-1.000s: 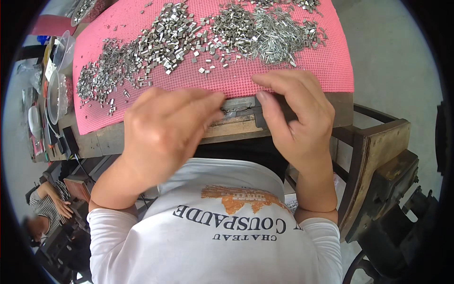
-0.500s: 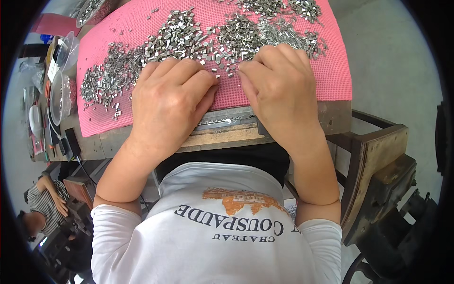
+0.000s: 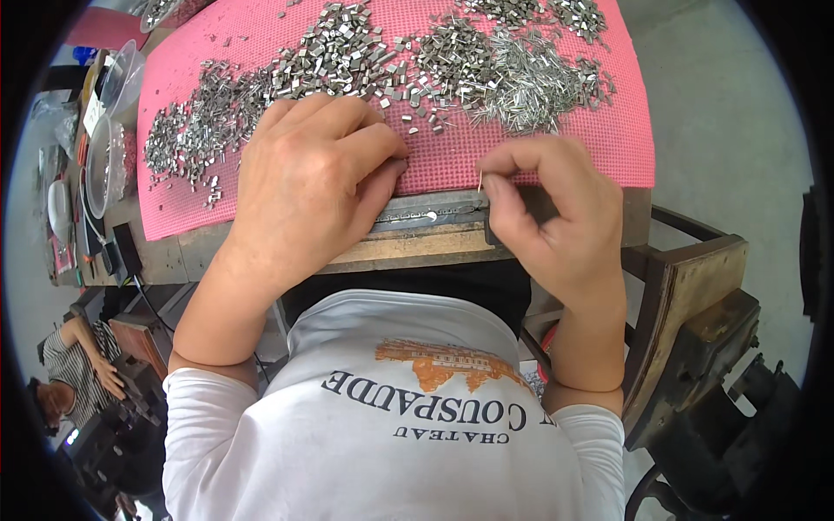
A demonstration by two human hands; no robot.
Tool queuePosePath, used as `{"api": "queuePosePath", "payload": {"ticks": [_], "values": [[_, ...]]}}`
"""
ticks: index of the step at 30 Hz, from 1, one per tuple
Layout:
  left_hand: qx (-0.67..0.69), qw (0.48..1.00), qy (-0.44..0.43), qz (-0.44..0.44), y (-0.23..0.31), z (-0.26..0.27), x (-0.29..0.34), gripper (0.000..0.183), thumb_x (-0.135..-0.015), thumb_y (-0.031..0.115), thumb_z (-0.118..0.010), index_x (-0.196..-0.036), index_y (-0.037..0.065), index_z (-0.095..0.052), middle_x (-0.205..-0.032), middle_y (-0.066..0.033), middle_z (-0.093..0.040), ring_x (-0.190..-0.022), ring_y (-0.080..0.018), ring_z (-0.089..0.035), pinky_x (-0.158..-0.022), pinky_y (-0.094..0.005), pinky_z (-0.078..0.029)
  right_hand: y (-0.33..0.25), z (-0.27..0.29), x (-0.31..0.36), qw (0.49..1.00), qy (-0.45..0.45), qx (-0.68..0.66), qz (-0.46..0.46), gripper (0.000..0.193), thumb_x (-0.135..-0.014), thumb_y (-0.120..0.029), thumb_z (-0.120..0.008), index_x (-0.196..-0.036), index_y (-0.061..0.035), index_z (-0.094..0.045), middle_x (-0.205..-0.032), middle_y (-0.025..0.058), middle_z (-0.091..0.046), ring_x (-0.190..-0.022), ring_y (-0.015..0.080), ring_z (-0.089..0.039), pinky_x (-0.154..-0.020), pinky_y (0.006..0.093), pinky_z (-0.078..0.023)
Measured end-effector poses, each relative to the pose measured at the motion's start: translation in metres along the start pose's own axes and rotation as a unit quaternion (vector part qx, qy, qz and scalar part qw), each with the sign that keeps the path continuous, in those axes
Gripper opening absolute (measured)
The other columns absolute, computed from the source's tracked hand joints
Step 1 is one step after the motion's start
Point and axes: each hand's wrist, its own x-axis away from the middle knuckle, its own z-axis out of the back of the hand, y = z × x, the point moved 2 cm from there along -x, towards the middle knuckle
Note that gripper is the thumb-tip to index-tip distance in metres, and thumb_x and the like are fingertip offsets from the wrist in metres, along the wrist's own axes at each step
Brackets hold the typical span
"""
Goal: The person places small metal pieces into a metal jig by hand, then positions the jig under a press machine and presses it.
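My right hand (image 3: 560, 204) is lifted near the mat's front edge, thumb and index finger pinching a thin metal pin (image 3: 480, 181) held roughly upright. On the pink mat (image 3: 452, 161) rests my left hand (image 3: 308, 178), fingers curled, thumb and index tips together; whatever they may hold is hidden. Between the hands, along the table's front edge, lies a narrow metal strip (image 3: 421, 214) with a row of small pieces in it. A pile of loose thin pins (image 3: 534, 82) spreads beyond my right hand. Small metal blocks (image 3: 330, 56) are heaped beyond my left.
More small metal pieces (image 3: 195, 130) lie left on the mat, and another heap of blocks (image 3: 452, 56) sits centre back. Clear plastic tubs (image 3: 106, 165) stand at the table's left side. A wooden stand (image 3: 695, 295) is at right. Another person (image 3: 78, 365) sits lower left.
My right hand has drawn back from the pin pile toward the front edge and right, a pin now showing in its fingertips. My left hand has barely moved.
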Motion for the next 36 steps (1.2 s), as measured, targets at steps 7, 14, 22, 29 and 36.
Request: {"api": "queuePosePath", "payload": {"ticks": [7,14,22,29,36], "values": [[0.028,0.999,0.020,0.000,0.003,0.000,-0.003,0.010,-0.080,0.004,-0.076,-0.089,0.004,-0.073,-0.092,-0.0083,-0.071,-0.088,-0.0288,-0.068,-0.080,-0.0385,-0.051,0.002,-0.007,0.012,0.997,0.020,-0.015,0.066,0.029,-0.067,0.008,-0.078,-0.089,-0.0069,-0.067,-0.087,0.0040,-0.071,-0.079,0.0240,-0.066,-0.073,0.0360,-0.049],[0.195,0.979,0.037,0.040,0.018,-0.001,0.018,0.013,-0.080,0.002,-0.078,-0.093,0.003,-0.077,-0.094,-0.0111,-0.073,-0.087,-0.0261,-0.069,-0.077,-0.0354,-0.053,0.001,-0.015,0.012,0.998,0.023,-0.017,0.059,0.026,-0.065,0.007,-0.078,-0.086,-0.0059,-0.068,-0.090,0.0053,-0.072,-0.081,0.0257,-0.066,-0.074,0.0371,-0.051],[0.169,0.984,0.044,0.030,0.022,-0.010,0.023,0.014,-0.078,0.004,-0.080,-0.092,0.005,-0.077,-0.094,-0.0093,-0.072,-0.085,-0.0264,-0.068,-0.076,-0.0361,-0.051,0.001,-0.018,0.010,0.998,0.024,-0.025,0.046,0.025,-0.066,0.007,-0.078,-0.085,-0.0062,-0.069,-0.087,0.0051,-0.070,-0.080,0.0253,-0.065,-0.069,0.0364,-0.053],[0.147,0.988,0.053,0.006,0.023,-0.010,0.024,0.017,-0.075,0.003,-0.081,-0.091,0.006,-0.077,-0.091,-0.0073,-0.070,-0.083,-0.0252,-0.067,-0.075,-0.0364,-0.049,-0.003,-0.017,0.008,0.999,0.009,-0.019,0.035,0.023,-0.067,0.007,-0.077,-0.083,-0.0061,-0.068,-0.085,0.0053,-0.069,-0.078,0.0261,-0.064,-0.068,0.0371,-0.053],[0.124,0.990,0.068,-0.019,0.027,-0.012,0.023,0.018,-0.074,0.002,-0.080,-0.091,0.007,-0.076,-0.092,-0.0070,-0.070,-0.083,-0.0245,-0.066,-0.072,-0.0362,-0.047,-0.005,-0.021,0.010,0.998,0.034,0.026,0.056,0.022,-0.068,0.004,-0.077,-0.083,-0.0064,-0.065,-0.085,0.0054,-0.067,-0.079,0.0268,-0.064,-0.071,0.0386,-0.051]]}}
